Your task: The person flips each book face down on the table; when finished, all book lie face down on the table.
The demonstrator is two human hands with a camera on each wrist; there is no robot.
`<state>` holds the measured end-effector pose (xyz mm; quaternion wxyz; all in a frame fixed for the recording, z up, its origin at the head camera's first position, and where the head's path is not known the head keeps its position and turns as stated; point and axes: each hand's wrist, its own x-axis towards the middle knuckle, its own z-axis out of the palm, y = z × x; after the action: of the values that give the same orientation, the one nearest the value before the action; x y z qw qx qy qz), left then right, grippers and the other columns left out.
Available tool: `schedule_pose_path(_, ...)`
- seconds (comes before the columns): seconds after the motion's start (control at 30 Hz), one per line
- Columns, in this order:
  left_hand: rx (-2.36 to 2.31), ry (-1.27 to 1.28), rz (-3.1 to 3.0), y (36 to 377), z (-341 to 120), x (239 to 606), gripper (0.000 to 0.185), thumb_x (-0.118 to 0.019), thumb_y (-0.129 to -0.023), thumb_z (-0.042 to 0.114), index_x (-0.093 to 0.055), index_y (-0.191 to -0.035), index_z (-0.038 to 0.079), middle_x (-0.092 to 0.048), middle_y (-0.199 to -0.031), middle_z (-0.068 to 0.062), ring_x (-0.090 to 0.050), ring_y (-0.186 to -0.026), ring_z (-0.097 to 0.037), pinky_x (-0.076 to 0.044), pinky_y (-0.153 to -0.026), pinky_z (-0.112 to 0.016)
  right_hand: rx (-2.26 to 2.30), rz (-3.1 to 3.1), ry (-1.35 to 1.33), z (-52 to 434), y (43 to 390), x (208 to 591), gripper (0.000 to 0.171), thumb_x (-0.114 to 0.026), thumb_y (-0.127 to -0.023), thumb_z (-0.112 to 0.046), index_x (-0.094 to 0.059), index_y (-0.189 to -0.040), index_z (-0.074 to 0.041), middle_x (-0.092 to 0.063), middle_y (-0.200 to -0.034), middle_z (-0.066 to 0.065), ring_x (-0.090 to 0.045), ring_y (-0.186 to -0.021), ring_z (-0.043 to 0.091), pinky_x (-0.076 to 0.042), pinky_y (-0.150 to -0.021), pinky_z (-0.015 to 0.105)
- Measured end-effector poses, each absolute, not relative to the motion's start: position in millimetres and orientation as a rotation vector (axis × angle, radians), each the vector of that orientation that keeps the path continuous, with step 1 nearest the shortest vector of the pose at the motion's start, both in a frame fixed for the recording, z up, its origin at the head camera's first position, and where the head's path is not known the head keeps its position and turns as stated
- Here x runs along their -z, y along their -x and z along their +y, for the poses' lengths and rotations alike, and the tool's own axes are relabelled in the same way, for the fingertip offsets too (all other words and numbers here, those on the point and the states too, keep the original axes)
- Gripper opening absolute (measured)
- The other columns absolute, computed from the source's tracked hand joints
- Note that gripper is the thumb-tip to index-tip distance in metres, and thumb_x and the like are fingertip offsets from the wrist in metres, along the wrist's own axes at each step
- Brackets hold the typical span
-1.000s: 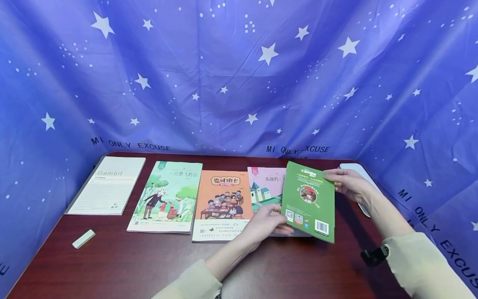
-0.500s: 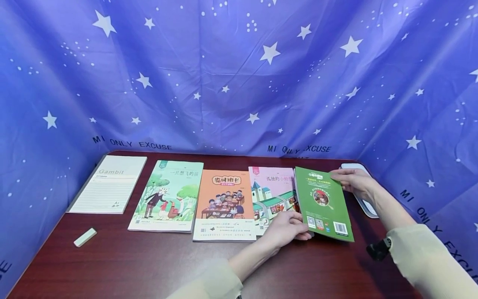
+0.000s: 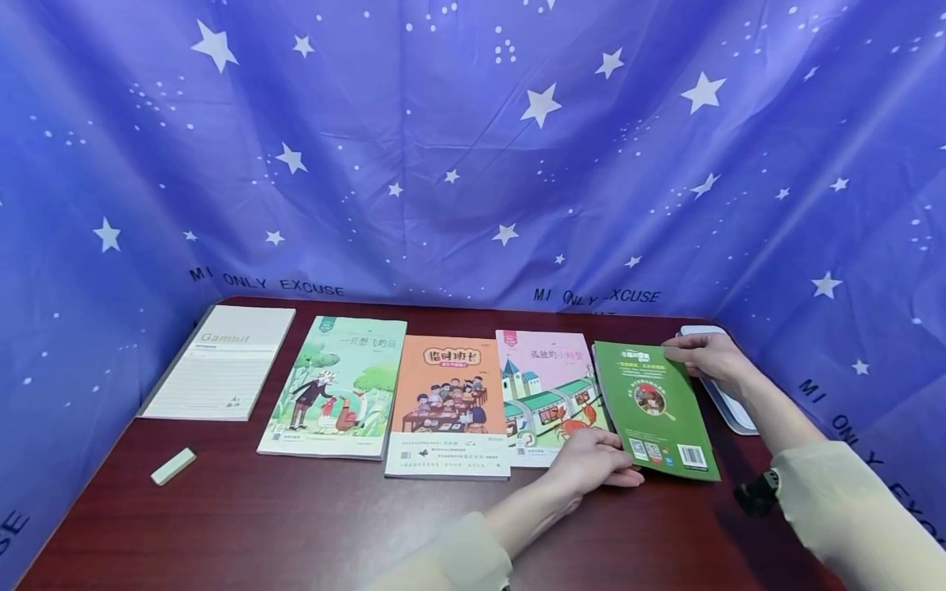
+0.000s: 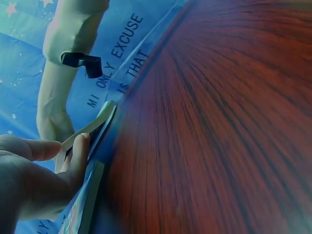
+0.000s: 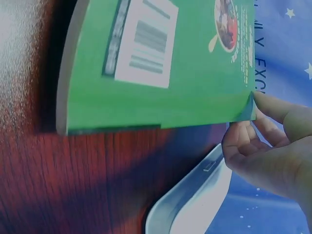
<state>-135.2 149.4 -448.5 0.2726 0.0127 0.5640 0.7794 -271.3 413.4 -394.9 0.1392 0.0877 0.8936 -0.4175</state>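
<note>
A green book (image 3: 660, 420) lies back cover up at the right end of a row of books, its barcode toward me. My left hand (image 3: 600, 464) holds its near left corner, thumb and fingers (image 4: 80, 156) at the book's edge (image 4: 92, 127). My right hand (image 3: 698, 355) pinches the far right corner, thumb on top and fingers curled beneath (image 5: 253, 127). In the right wrist view the green book (image 5: 185, 73) is slightly raised off the dark red table (image 5: 73, 185). A pink book (image 3: 548, 386) lies just left of it.
Further left lie an orange book (image 3: 448, 402), a green cat book (image 3: 336, 386) and a Gambit notebook (image 3: 222, 361). A pale eraser (image 3: 173, 466) sits near the front left. A white tray-like object (image 3: 732, 402) lies right of the green book. Blue starred cloth walls the table.
The green book has swung right and down, off the pink book, to lie almost flat beside it. Both hands moved with it.
</note>
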Motion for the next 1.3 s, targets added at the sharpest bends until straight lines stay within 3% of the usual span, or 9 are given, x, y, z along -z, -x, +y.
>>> schedule_pose_path(0.13,-2.100,0.027,1.508,134,161,447,0.025,-0.062,-0.092,-0.005,-0.067,-0.116,-0.008,-0.077,-0.096,-0.027,-0.076,-0.094,-0.043,-0.066,-0.078,-0.034,1.137,2.630,-0.254,418,271,395,0.058,-0.064,-0.102,-0.029,-0.051,-0.143,0.009,-0.064,-0.088,-0.020,-0.060,-0.075,-0.002,-0.059,-0.071,0.023)
schedule_pose_path(0.27,-2.085,0.080,1.506,135,168,448,0.029,-0.061,-0.094,-0.004,-0.065,-0.122,-0.010,-0.077,-0.097,-0.026,-0.076,-0.096,-0.042,-0.066,-0.079,-0.034,1.093,2.645,-0.222,420,272,397,0.056,-0.060,-0.104,-0.028,-0.050,-0.143,0.011,-0.071,-0.111,0.003,-0.063,-0.081,-0.003,-0.061,-0.075,0.024)
schedule_pose_path(0.37,-2.087,0.120,1.499,135,169,449,0.027,-0.060,-0.095,-0.003,-0.067,-0.120,-0.009,-0.077,-0.096,-0.024,-0.076,-0.098,-0.041,-0.066,-0.079,-0.033,1.072,2.661,-0.236,419,273,398,0.054,-0.058,-0.104,-0.028,-0.052,-0.143,0.011,-0.067,-0.124,0.013,-0.063,-0.083,-0.003,-0.061,-0.076,0.024)
schedule_pose_path(0.5,-2.096,0.131,1.505,135,171,448,0.028,-0.059,-0.095,0.000,-0.067,-0.121,-0.008,-0.076,-0.096,-0.021,-0.077,-0.098,-0.038,-0.066,-0.081,-0.033,1.036,2.682,-0.255,421,273,399,0.056,-0.057,-0.105,-0.028,-0.050,-0.144,0.011,-0.064,-0.117,0.010,-0.058,-0.081,-0.001,-0.061,-0.075,0.024)
schedule_pose_path(0.6,-2.107,0.136,1.495,135,172,446,0.032,-0.058,-0.094,0.000,-0.067,-0.123,-0.007,-0.075,-0.099,-0.014,-0.076,-0.096,-0.033,-0.066,-0.082,-0.035,1.008,2.702,-0.227,423,272,401,0.059,-0.055,-0.105,-0.028,-0.046,-0.145,0.015,-0.062,-0.121,0.023,-0.057,-0.082,-0.001,-0.061,-0.076,0.026)
schedule_pose_path(0.73,-2.114,0.158,1.466,133,172,443,0.031,-0.057,-0.091,-0.001,-0.068,-0.120,-0.007,-0.072,-0.108,-0.009,-0.073,-0.091,-0.025,-0.066,-0.085,-0.038,0.996,2.719,-0.188,422,273,405,0.059,-0.055,-0.105,-0.027,-0.045,-0.143,0.017,-0.051,-0.140,0.037,-0.059,-0.087,-0.001,-0.062,-0.078,0.028)
schedule_pose_path(1.0,-2.083,0.164,1.466,130,169,437,0.031,-0.054,-0.090,-0.001,-0.067,-0.118,-0.007,-0.062,-0.128,-0.008,-0.067,-0.099,-0.023,-0.064,-0.093,-0.045,0.974,2.707,-0.171,419,274,406,0.061,-0.055,-0.105,-0.025,-0.042,-0.144,0.020,-0.047,-0.142,0.040,-0.059,-0.088,-0.001,-0.062,-0.081,0.030)
schedule_pose_path(1.17,-2.010,0.131,1.580,126,169,430,0.017,-0.055,-0.092,0.003,-0.069,-0.099,-0.003,-0.062,-0.107,-0.003,-0.064,-0.099,-0.021,-0.064,-0.092,-0.046,0.936,2.686,-0.140,418,275,403,0.062,-0.054,-0.106,-0.025,-0.039,-0.144,0.021,-0.048,-0.140,0.040,-0.062,-0.094,0.007,-0.063,-0.087,0.038)
schedule_pose_path(1.3,-1.972,0.127,1.632,125,170,426,0.018,-0.056,-0.093,0.005,-0.070,-0.100,-0.003,-0.062,-0.103,-0.005,-0.063,-0.102,-0.023,-0.063,-0.093,-0.048,0.889,2.688,-0.118,417,275,400,0.063,-0.053,-0.106,-0.025,-0.038,-0.144,0.023,-0.046,-0.142,0.042,-0.064,-0.100,0.017,-0.063,-0.091,0.044)
